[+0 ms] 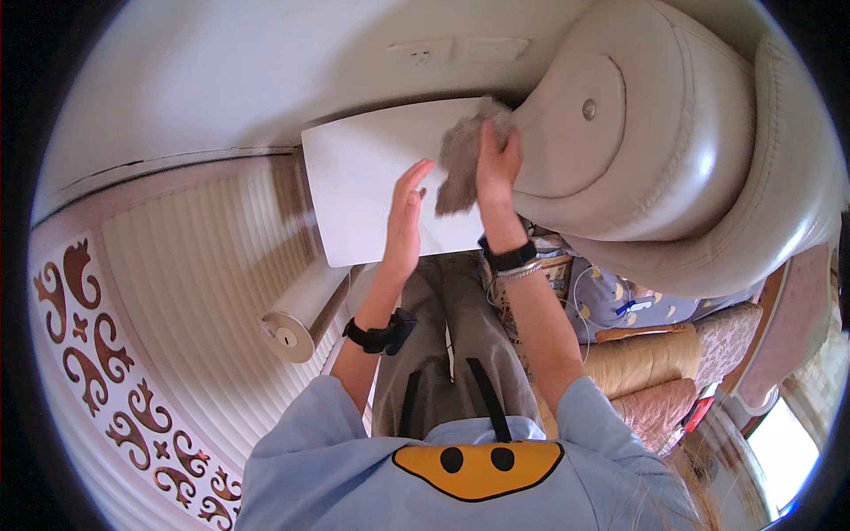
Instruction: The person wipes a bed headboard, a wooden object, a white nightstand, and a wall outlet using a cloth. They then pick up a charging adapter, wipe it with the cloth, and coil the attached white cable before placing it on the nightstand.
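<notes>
My right hand (501, 164) grips a fuzzy grey-brown cloth (463, 166), which hangs down on the hand's left side. The cloth is over the right part of a white tabletop (372, 177); whether it touches the surface I cannot tell. Over the middle of the same tabletop is my left hand (407, 217), holding nothing, its fingers stretched out toward the cloth and a small gap from it.
A padded cream leather sofa arm (655, 115) borders the tabletop on the right. Behind is a wall with a socket (421, 55). To the left stand a white cylinder (297, 332) and a ribbed panel (204, 248). Folded fabrics (646, 358) and a cable lie at lower right.
</notes>
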`<state>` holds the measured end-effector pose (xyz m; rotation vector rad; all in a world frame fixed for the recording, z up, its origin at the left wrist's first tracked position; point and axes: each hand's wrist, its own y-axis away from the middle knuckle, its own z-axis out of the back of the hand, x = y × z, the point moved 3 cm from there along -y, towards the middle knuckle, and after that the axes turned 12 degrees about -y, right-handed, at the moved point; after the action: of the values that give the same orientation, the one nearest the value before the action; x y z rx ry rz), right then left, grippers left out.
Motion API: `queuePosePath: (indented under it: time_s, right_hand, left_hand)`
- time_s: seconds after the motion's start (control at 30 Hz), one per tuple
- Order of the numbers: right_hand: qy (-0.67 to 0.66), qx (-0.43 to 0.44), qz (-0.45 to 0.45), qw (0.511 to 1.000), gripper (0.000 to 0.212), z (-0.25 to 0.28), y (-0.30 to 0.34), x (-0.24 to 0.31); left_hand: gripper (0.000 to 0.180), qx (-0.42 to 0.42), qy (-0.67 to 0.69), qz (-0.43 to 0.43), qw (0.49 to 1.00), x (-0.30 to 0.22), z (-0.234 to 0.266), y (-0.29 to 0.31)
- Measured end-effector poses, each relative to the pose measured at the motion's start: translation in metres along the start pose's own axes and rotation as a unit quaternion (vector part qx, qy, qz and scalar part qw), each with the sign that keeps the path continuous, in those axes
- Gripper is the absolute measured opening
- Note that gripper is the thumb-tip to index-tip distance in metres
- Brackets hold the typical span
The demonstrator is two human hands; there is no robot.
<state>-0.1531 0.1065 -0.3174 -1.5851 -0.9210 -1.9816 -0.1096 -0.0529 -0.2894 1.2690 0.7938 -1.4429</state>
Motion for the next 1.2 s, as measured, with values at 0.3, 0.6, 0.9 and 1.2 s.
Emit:
queuePosePath:
  time_s: [0.3,0.6,0.9,1.2]
  right_hand:
    - [0.116,-0.100,0.249,0.956,0.044,-0.049,-0.081,0.042]
    - [0.224,-0.124,0.283,0.925,0.035,-0.064,-0.073,0.058]
    - [0.272,-0.067,0.350,0.894,0.031,-0.061,-0.066,0.054]
    - [0.233,-0.097,0.352,0.901,0.037,-0.082,-0.057,0.034]
  left_hand:
    - [0.043,0.018,0.031,0.123,0.992,0.024,0.033,0.007]
    - [0.037,0.053,-0.009,0.149,0.987,0.042,0.052,0.021]
    - [0.035,0.047,0.032,0.153,0.987,0.045,0.049,0.017]
    - [0.038,0.052,0.027,0.163,0.985,0.046,0.046,0.026]
